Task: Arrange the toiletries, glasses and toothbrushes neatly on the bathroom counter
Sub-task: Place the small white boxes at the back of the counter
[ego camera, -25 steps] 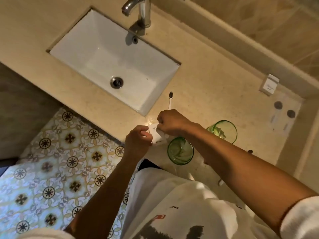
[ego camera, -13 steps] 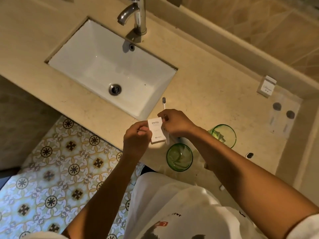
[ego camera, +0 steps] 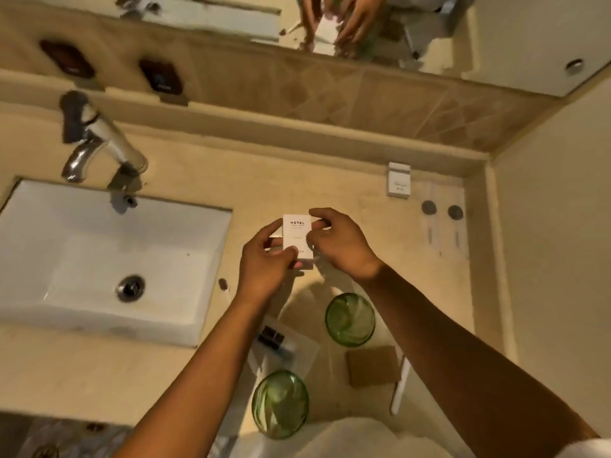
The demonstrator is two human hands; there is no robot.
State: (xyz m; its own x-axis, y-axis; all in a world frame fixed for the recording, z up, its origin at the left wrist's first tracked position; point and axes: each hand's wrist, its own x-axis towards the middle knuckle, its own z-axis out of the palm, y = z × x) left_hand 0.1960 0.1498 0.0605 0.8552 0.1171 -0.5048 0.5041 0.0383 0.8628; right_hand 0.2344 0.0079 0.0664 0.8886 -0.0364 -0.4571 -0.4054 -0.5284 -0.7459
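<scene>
I held the white HOTEL box (ego camera: 297,238) above the counter (ego camera: 363,200) with both hands, my left hand (ego camera: 264,259) pinching its near end and my right hand (ego camera: 337,241) gripping its far edge. By my judgement, little was tidy yet. Two green glasses (ego camera: 349,319) stood apart near the front edge, a clear packet (ego camera: 284,350) lay loose between them, and a brown card box (ego camera: 372,365) sat beside a white toothbrush handle (ego camera: 400,385). Only the sachets (ego camera: 443,223) and small white box (ego camera: 399,180) in the back corner looked placed.
</scene>
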